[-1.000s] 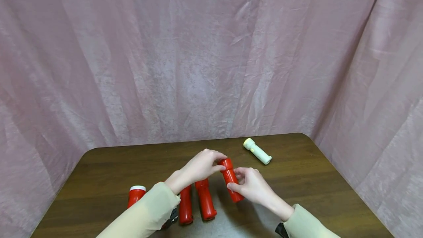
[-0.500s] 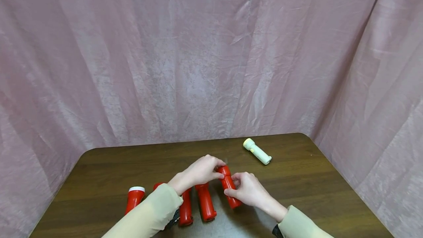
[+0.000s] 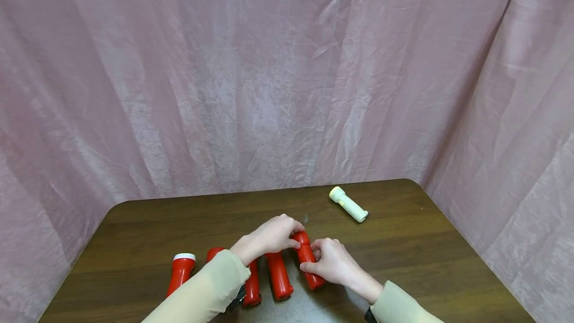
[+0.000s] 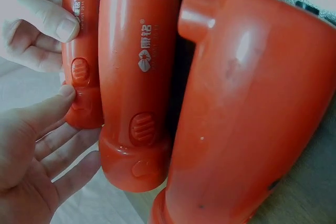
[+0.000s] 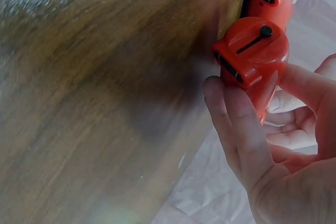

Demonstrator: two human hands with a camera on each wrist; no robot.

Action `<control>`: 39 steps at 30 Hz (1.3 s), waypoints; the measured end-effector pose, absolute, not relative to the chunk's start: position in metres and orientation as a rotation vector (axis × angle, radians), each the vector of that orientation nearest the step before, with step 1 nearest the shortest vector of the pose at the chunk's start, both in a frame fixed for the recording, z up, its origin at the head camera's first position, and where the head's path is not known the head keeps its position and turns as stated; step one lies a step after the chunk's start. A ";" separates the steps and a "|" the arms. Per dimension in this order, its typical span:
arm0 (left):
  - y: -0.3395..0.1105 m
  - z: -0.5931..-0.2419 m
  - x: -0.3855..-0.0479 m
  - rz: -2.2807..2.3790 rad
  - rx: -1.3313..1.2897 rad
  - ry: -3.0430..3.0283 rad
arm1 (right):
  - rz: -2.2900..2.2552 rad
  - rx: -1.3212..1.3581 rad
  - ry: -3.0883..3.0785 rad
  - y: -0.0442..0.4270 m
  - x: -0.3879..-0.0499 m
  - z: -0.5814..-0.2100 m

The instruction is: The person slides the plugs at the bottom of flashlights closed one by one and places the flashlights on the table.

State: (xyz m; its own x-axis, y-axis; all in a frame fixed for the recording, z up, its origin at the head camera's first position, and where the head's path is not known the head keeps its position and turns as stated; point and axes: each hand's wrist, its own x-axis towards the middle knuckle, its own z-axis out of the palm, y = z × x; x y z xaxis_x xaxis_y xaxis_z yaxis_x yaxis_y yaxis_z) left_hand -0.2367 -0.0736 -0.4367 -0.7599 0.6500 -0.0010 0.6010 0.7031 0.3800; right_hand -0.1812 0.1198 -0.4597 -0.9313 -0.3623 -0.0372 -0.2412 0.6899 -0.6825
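Note:
Both my hands are on a red flashlight (image 3: 307, 257) at the right end of a row of red flashlights. My left hand (image 3: 271, 236) pinches its head end between thumb and fingers. Lower down, my right hand (image 3: 334, 261) grips the body. The left wrist view shows the sliding switch on this flashlight (image 4: 86, 35), and the right wrist view shows its tail end (image 5: 254, 51). Just left of it lies another red flashlight (image 3: 280, 277), apart from it in the head view. Whether the held one touches the table I cannot tell.
Further left lie a red flashlight (image 3: 252, 285), one partly hidden by my left sleeve (image 3: 214, 252), and one with a white rim (image 3: 181, 269). A pale green flashlight (image 3: 349, 204) lies at the back right of the wooden table (image 3: 403, 233). Pink curtains (image 3: 269, 88) hang behind.
Both hands have brought the held red flashlight down and slightly left, nearer to the row. The other flashlights have stayed in place.

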 end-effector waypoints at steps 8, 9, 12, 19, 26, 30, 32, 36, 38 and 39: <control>-0.074 -0.437 -0.235 0.507 1.034 2.783 | -1.038 -0.482 2.731 0.117 -0.183 -0.463; -0.074 -0.437 -0.235 0.509 1.039 2.783 | -1.036 -0.480 2.733 0.116 -0.183 -0.463; -0.074 -0.437 -0.235 0.501 1.050 2.784 | -1.032 -0.483 2.744 0.115 -0.182 -0.463; -0.074 -0.442 -0.237 0.502 1.059 2.773 | -0.987 -0.487 2.792 0.112 -0.179 -0.463; -0.075 -0.445 -0.238 0.519 1.054 2.769 | -0.978 -0.485 2.792 0.111 -0.178 -0.463; -0.076 -0.445 -0.238 0.524 1.047 2.777 | -0.985 -0.499 2.785 0.111 -0.177 -0.462; -0.076 -0.446 -0.238 0.532 1.045 2.775 | -0.984 -0.505 2.787 0.111 -0.177 -0.462; -0.076 -0.446 -0.237 0.538 1.033 2.774 | -0.985 -0.510 2.789 0.111 -0.177 -0.463; -0.077 -0.446 -0.237 0.538 1.032 2.776 | -0.986 -0.508 2.785 0.111 -0.177 -0.464; -0.077 -0.445 -0.237 0.538 1.034 2.779 | -0.990 -0.508 2.782 0.112 -0.177 -0.464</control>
State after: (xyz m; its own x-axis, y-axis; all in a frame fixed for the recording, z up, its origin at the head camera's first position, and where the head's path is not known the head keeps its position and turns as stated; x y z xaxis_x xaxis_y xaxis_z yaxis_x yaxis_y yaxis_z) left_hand -0.2366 -0.0767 -0.4454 -0.7574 0.6529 0.0037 0.6072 0.7022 0.3718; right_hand -0.1771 0.1116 -0.4639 -0.9324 -0.3607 -0.0230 -0.2650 0.7255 -0.6351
